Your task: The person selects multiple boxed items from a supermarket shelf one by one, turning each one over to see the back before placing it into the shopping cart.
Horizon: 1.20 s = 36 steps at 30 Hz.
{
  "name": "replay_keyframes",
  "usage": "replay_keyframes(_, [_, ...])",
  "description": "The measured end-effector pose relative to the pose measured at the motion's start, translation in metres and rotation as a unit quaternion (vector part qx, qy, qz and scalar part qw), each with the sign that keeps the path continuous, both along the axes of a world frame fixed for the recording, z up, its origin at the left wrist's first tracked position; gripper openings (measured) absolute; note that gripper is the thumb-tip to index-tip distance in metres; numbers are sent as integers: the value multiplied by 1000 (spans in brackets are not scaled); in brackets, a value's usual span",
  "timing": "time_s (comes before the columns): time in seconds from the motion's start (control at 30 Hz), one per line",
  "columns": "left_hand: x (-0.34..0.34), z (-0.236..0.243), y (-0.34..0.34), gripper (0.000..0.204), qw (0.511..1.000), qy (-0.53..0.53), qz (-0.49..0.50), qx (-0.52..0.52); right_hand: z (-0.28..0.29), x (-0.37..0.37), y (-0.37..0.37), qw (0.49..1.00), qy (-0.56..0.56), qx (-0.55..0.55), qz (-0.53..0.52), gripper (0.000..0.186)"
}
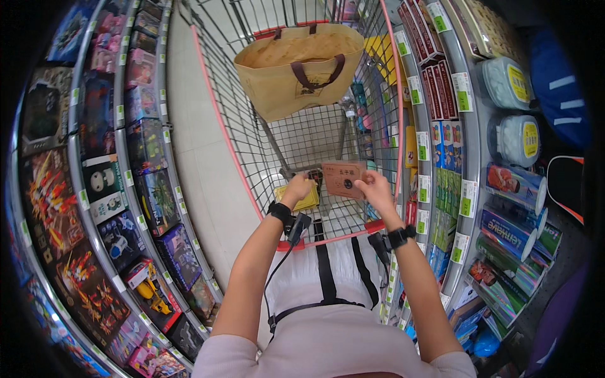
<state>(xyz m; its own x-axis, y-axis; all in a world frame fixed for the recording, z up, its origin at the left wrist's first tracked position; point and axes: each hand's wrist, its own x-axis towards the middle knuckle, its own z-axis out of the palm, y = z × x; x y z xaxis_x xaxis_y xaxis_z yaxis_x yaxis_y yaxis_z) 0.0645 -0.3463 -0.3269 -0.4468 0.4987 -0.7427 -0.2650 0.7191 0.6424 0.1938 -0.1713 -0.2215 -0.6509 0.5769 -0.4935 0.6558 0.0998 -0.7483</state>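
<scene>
A flat reddish-brown board game box [344, 179] with a dark round picture is held over the shopping cart's near end. My right hand [376, 189] grips its right edge, thumb on the front face. Left of the box, my left hand [300, 188] is closed with curled fingers; what they hold, if anything, I cannot make out. Just below that hand, a yellow panel [307, 198] shows in the cart. Farther off, a beige tote bag [283, 94] with dark brown handles stands upright in the wire shopping cart [234, 150], its top gaping.
Toy shelves [77, 183] with boxed figures run along the left. At the right, close to the cart, a shelf [469, 151] carries card-like boxes, clear plastic tubs [518, 140] and rolled packs [513, 189]. Pale floor tiles [195, 157] lie between the cart and the left shelves.
</scene>
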Motion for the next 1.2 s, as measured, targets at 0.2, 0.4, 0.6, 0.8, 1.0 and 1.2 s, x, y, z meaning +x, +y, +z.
replay_keyframes(0.2, [20, -24, 17, 37, 933, 168, -258, -187, -88, 7, 9, 984, -177, 8, 35, 35])
replay_keyframes(0.4, [33, -67, 6, 47, 898, 276, -284, -191, -140, 8, 2, 965, -253, 7, 70, 29])
replay_keyframes(0.6, [15, -64, 7, 64, 903, 93, -341, -245, -202, 24, 3, 949, -284, -83, 105, 24])
replay_keyframes(0.8, [31, -75, -2, 66, 895, 97, -359, -245, -217, 20, -5, 929, -343, -73, 119, 24])
replay_keyframes(1.0, [31, -62, 9, 61, 900, 122, -348, -230, -212, 33, -9, 942, -259, -14, 211, 24])
replay_keyframes(1.2, [39, -45, 24, 47, 933, 125, -303, -144, -151, 4, -12, 977, -149, -118, 97, 29])
